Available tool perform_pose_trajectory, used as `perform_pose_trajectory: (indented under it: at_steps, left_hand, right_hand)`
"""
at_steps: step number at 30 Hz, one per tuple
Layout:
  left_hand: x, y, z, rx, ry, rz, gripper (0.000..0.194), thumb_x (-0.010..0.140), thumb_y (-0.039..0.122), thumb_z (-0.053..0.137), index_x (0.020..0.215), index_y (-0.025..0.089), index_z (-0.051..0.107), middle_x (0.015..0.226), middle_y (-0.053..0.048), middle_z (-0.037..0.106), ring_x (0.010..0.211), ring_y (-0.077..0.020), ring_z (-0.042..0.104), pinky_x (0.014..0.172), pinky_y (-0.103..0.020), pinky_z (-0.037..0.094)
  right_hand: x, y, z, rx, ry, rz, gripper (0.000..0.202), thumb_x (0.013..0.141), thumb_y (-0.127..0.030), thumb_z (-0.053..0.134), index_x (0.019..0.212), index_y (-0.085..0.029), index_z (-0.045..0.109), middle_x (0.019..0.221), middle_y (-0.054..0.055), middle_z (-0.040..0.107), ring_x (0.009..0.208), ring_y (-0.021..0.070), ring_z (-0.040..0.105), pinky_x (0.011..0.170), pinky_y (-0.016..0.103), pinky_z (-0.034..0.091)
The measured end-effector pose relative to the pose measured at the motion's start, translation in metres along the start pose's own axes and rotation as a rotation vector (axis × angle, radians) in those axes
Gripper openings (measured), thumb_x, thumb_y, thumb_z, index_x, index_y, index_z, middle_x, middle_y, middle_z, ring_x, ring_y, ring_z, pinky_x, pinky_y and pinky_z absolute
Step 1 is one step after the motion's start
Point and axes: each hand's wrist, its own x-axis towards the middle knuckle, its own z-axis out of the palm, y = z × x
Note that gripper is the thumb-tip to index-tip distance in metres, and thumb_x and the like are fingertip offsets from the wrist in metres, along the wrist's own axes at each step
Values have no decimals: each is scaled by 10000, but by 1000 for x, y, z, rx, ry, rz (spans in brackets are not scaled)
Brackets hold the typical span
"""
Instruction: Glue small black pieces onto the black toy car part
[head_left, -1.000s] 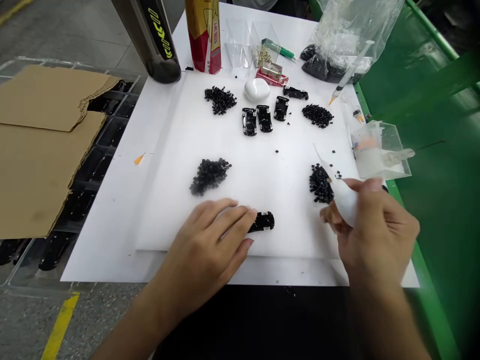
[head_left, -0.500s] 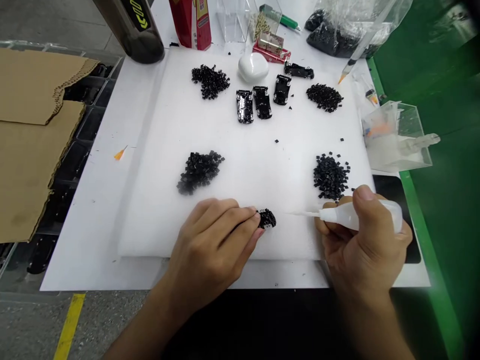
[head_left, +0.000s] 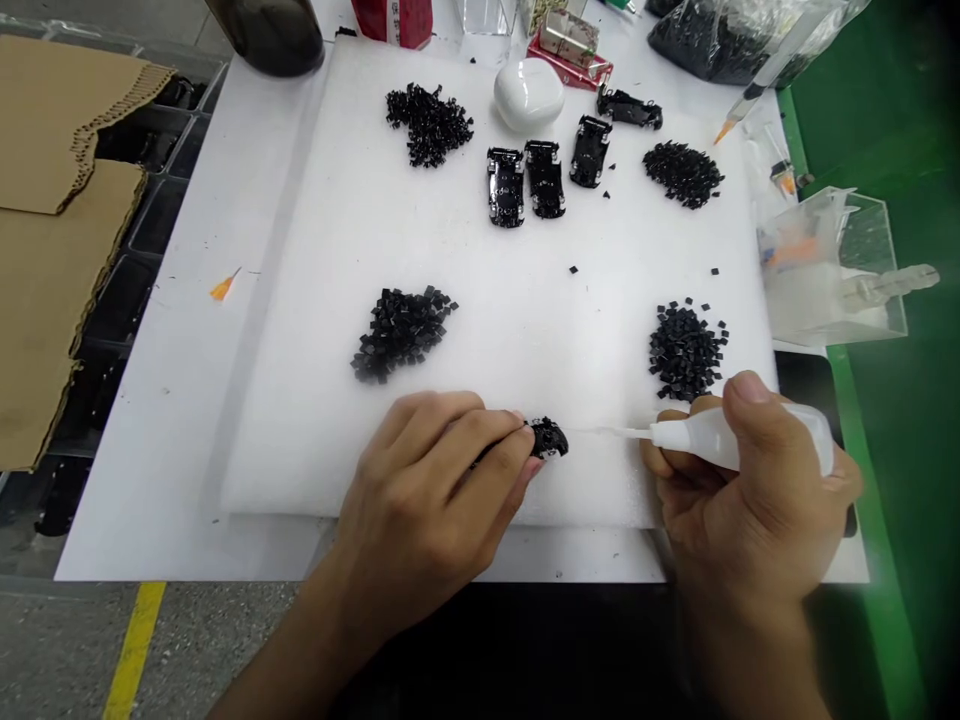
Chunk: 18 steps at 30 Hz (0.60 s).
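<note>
Closed around a small black toy car part (head_left: 550, 438), my left hand (head_left: 439, 490) rests at the front of the white foam pad (head_left: 480, 345). The fingers cover most of the part; one end sticks out to the right. My right hand (head_left: 757, 490) grips a white squeeze bottle (head_left: 709, 437) with a long thin nozzle. That nozzle points left at the part, and I cannot tell whether its faint tip touches it. Beyond my right hand lies a pile of small black squares (head_left: 686, 350). A similar pile (head_left: 405, 330) is beyond my left hand.
Several black car parts (head_left: 545, 180) lie near a white rounded case (head_left: 529, 95). Small black pieces form two back piles, left (head_left: 430, 125) and right (head_left: 684, 175). A clear box (head_left: 832, 270) stands at right, below a syringe (head_left: 765, 75). Cardboard (head_left: 60, 300) lies at left.
The view has shifted slightly and come a little closer to the pad. Both hands keep their grips, with the nozzle still pointed at the car part.
</note>
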Motion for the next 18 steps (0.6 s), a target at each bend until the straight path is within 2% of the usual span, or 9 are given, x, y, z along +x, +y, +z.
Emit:
perform_pose_trajectory:
  at_steps: [12, 18]
  left_hand:
    - [0, 0, -1, 11, -9, -7, 174, 905, 85, 725, 1076, 109, 746, 1043, -56, 754, 984, -233, 644, 802, -418, 546]
    - [1, 2, -1, 13, -10, -24, 174, 914, 97, 720, 1085, 121, 747, 1051, -49, 753, 987, -230, 643, 798, -417, 540]
  right_hand:
    - [0, -2, 0, -23, -5, 9, 463, 789, -321, 855, 540, -213, 480, 529, -60, 353, 456, 101, 351, 356, 249, 334]
    - [-2, -2, 1, -32, 13, 5, 462, 753, -313, 858, 523, -223, 467, 528, -67, 296, 442, 104, 333, 346, 256, 304]
